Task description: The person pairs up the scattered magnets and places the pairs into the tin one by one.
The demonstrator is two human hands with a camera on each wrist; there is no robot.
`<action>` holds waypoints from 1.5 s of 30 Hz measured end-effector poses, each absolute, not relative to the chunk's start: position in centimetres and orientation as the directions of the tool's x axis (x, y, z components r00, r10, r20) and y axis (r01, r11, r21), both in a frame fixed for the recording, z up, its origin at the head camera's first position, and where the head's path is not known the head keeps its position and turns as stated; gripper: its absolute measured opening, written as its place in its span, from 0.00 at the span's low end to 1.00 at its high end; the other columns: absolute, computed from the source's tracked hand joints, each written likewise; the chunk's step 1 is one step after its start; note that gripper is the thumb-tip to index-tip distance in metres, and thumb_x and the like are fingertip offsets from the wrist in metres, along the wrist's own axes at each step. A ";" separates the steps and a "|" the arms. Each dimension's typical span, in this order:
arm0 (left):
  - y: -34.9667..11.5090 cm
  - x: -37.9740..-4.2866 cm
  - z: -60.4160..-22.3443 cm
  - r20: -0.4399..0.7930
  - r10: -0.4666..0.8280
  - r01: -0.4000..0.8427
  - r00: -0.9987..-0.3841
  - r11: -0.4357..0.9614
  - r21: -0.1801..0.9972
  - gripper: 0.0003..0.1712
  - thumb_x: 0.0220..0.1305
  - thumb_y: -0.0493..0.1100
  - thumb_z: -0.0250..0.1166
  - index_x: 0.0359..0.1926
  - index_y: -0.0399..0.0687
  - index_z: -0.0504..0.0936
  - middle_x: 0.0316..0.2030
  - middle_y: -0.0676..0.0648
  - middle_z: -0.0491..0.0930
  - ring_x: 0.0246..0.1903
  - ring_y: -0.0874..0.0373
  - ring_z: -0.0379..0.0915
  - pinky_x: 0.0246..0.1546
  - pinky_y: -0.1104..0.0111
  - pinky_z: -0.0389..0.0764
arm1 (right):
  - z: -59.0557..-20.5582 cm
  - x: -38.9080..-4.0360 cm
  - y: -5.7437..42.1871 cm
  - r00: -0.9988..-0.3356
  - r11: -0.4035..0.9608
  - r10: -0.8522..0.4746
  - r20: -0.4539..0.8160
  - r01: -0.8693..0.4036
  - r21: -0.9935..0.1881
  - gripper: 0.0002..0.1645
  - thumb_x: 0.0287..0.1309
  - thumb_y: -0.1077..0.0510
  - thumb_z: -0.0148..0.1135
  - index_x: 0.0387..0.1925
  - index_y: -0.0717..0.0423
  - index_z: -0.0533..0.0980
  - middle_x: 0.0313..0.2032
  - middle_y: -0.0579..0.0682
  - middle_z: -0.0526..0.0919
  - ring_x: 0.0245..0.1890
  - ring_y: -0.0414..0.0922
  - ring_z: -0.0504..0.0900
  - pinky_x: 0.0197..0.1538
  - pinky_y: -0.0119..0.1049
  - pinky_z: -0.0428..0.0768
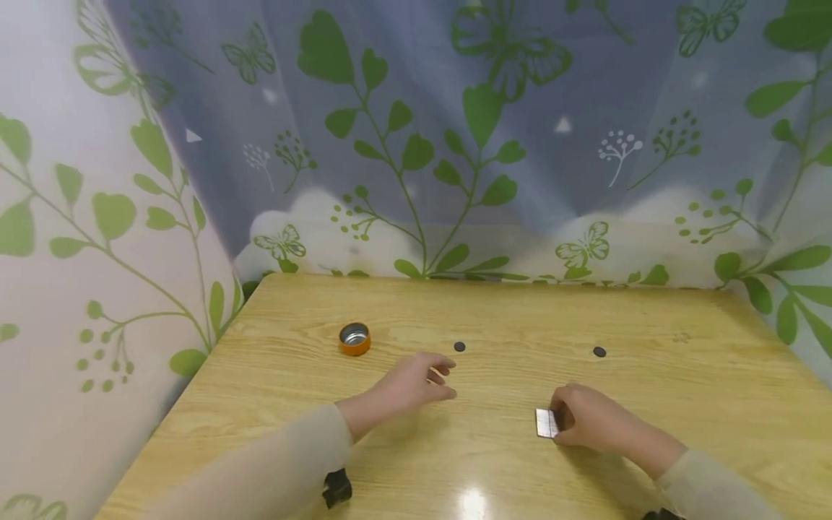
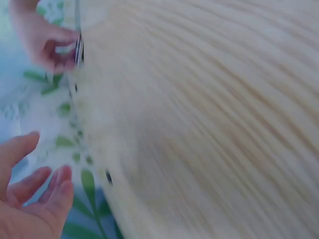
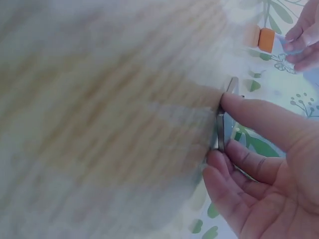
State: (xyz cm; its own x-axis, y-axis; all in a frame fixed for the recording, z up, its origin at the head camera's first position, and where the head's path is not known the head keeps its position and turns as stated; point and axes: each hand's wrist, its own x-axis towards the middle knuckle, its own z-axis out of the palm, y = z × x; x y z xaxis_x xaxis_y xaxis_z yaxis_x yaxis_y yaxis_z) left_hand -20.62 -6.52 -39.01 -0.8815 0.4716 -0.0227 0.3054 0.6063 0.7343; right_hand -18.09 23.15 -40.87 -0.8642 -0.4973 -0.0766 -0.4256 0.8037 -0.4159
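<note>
My right hand (image 1: pixel 594 419) grips a small, flat, rectangular silver piece (image 1: pixel 544 423) by its edges, low over the table. A dark line crosses its shiny face, and my fingers hide its right part. Seen edge-on in the right wrist view, the metal piece (image 3: pixel 227 117) sits between thumb and fingertips. My left hand (image 1: pixel 412 379) hovers with thumb and fingers apart and loosely bent, holding nothing. Just beyond its fingertips lies a small black disc (image 1: pixel 459 347). A second black disc (image 1: pixel 599 352) lies beyond my right hand.
An orange cup-like container (image 1: pixel 354 339) with a metallic inside stands on the wooden table (image 1: pixel 292 307), behind and left of my left hand. A leaf-patterned curtain (image 1: pixel 416 144) hangs along the back and sides. Black straps (image 1: pixel 336 488) show below the sleeves.
</note>
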 end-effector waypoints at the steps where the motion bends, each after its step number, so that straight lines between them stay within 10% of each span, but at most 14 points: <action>1: -7.4 -20.7 -38.9 0.011 0.447 0.310 -0.894 0.602 0.735 0.25 0.57 0.42 0.68 0.55 0.38 0.76 0.47 0.43 0.77 0.45 0.53 0.76 0.43 0.65 0.77 | -40.9 -18.2 23.3 -0.861 0.796 -0.501 -0.086 -0.420 -0.436 0.20 0.38 0.59 0.76 0.33 0.62 0.75 0.28 0.44 0.73 0.27 0.38 0.71 0.31 0.33 0.74; 8: -13.3 -21.5 -38.9 0.219 0.165 0.274 -0.962 0.594 0.756 0.34 0.57 0.42 0.68 0.62 0.38 0.68 0.62 0.36 0.62 0.60 0.39 0.59 0.55 0.48 0.67 | -41.0 -18.6 24.6 -0.816 0.717 -0.563 -0.135 -0.400 -0.570 0.18 0.44 0.60 0.73 0.37 0.62 0.76 0.29 0.44 0.76 0.28 0.37 0.73 0.30 0.33 0.74; 17: -17.9 -24.6 -41.8 -0.096 -0.012 -0.090 -0.995 0.498 0.863 0.55 0.58 0.45 0.67 0.71 0.34 0.38 0.68 0.27 0.43 0.66 0.33 0.42 0.62 0.46 0.52 | -41.1 -18.8 25.9 -0.831 0.686 -0.540 -0.136 -0.340 -0.644 0.07 0.60 0.56 0.60 0.31 0.56 0.78 0.25 0.42 0.76 0.24 0.35 0.70 0.26 0.32 0.73; 27: -20.2 -26.7 -43.4 -0.111 0.053 -0.066 -0.992 0.535 0.842 0.51 0.55 0.50 0.69 0.69 0.35 0.51 0.59 0.28 0.61 0.58 0.36 0.59 0.54 0.50 0.67 | -41.0 -19.0 26.6 -0.831 0.557 -0.521 -0.193 -0.159 -0.815 0.13 0.61 0.60 0.58 0.36 0.70 0.79 0.28 0.50 0.80 0.27 0.40 0.77 0.29 0.32 0.78; 45: -20.3 -27.1 -42.1 -0.163 0.045 -0.109 -0.986 0.568 0.816 0.38 0.59 0.43 0.66 0.66 0.36 0.61 0.58 0.28 0.64 0.58 0.37 0.61 0.56 0.50 0.66 | -40.7 -20.0 26.3 -0.837 0.443 -0.464 -0.291 0.065 -0.894 0.23 0.64 0.58 0.56 0.48 0.78 0.72 0.36 0.50 0.81 0.35 0.39 0.79 0.40 0.33 0.80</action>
State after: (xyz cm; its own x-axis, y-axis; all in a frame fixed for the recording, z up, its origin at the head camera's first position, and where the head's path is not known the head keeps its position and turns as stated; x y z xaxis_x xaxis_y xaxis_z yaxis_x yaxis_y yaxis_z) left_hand -27.10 -20.29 -42.08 -0.9856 0.0454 -0.1626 -0.1085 0.5677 0.8160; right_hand -19.97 26.30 -40.74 -0.8368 -0.4639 -0.2908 0.0650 0.4432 -0.8940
